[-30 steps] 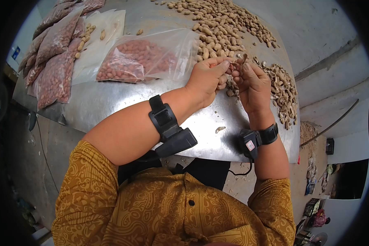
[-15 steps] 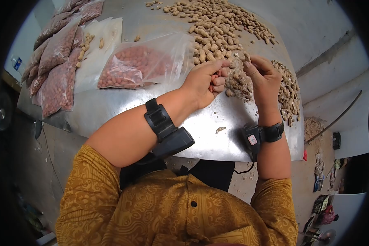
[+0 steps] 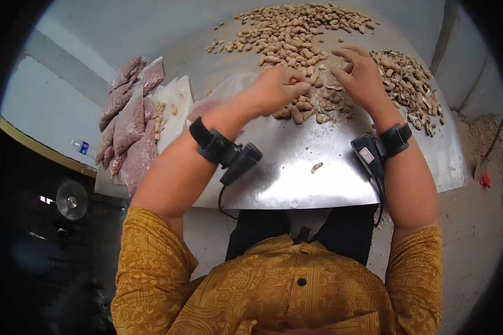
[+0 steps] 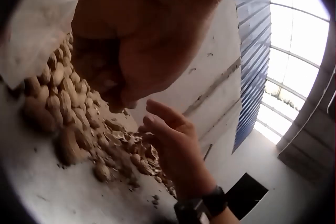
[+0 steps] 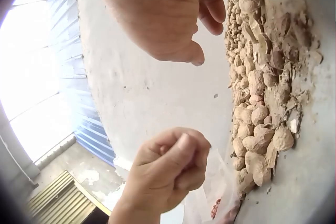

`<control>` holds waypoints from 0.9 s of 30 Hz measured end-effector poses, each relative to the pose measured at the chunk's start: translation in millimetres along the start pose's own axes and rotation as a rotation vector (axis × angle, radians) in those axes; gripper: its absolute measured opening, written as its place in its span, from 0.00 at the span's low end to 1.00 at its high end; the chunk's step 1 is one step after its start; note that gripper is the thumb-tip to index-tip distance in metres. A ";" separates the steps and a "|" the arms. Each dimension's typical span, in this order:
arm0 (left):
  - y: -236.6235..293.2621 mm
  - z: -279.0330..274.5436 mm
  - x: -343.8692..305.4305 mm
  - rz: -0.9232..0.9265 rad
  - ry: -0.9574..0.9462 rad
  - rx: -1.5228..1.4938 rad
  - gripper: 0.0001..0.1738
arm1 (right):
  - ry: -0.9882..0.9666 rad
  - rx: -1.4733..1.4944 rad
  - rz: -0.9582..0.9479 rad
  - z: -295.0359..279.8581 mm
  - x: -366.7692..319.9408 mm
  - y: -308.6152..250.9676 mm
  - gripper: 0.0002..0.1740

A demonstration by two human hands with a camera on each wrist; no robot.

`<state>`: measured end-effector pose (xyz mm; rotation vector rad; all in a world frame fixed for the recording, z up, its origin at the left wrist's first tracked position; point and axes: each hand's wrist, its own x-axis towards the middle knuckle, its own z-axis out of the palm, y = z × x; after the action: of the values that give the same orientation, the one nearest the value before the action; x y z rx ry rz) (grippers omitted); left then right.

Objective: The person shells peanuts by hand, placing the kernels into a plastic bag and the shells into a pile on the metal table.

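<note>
My left hand (image 3: pixel 279 89) is curled over the near edge of the pile of unshelled peanuts (image 3: pixel 288 42). A bit of reddish peanut kernel (image 3: pixel 294 81) shows between its fingers; the rest is hidden in the fist. In the right wrist view, the thumb of that left hand (image 5: pixel 170 169) lies across the bent fingers. To its right, my right hand (image 3: pixel 363 78) hovers with fingers and thumb apart and nothing between them. It is between the peanuts and a heap of empty shells (image 3: pixel 411 84). Shell scraps and loose peanuts (image 3: pixel 330 100) lie below both hands.
Several filled bags of red kernels (image 3: pixel 129 125) are stacked at the table's left, beside white plastic bags (image 3: pixel 176 92) with a few peanuts on them. Another clear bag (image 3: pixel 229 89) is partly behind my left forearm. A single shell piece (image 3: pixel 317 167) lies on the metal table (image 3: pixel 285 192).
The hands were together at a peanut, then drew apart. The right fingers, earlier pinching a shell piece, have spread and hold nothing. The left hand stays curled. The head view has shifted.
</note>
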<state>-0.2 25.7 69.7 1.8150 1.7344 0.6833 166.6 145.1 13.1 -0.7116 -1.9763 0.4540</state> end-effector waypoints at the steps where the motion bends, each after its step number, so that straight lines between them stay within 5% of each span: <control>1: -0.3 -13.5 2.8 0.114 0.008 0.403 0.14 | 0.011 -0.017 -0.037 2.7 -0.4 4.4 0.18; 7: -41.1 -51.1 14.9 -0.137 -0.530 1.373 0.09 | 0.022 -0.019 -0.104 1.6 -4.5 2.0 0.18; 13: -37.3 -42.6 -1.4 -0.212 -0.472 1.345 0.10 | 0.007 0.000 -0.128 10.9 -2.6 11.2 0.17; 19: -67.1 -47.8 10.8 -0.198 -0.590 1.322 0.09 | -0.039 0.003 -0.120 7.6 -4.8 5.7 0.16; 25: -32.5 -37.7 17.8 -0.362 -0.717 1.353 0.07 | -0.085 -0.023 -0.091 9.9 -4.6 5.3 0.15; 27: -24.9 -39.3 10.1 -0.169 -0.505 1.183 0.08 | -0.161 -0.044 -0.082 5.7 -5.5 -1.3 0.15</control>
<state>-44.7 37.9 81.4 2.1546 1.9998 -1.0320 163.3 140.4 7.5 -0.6353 -2.1639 0.4303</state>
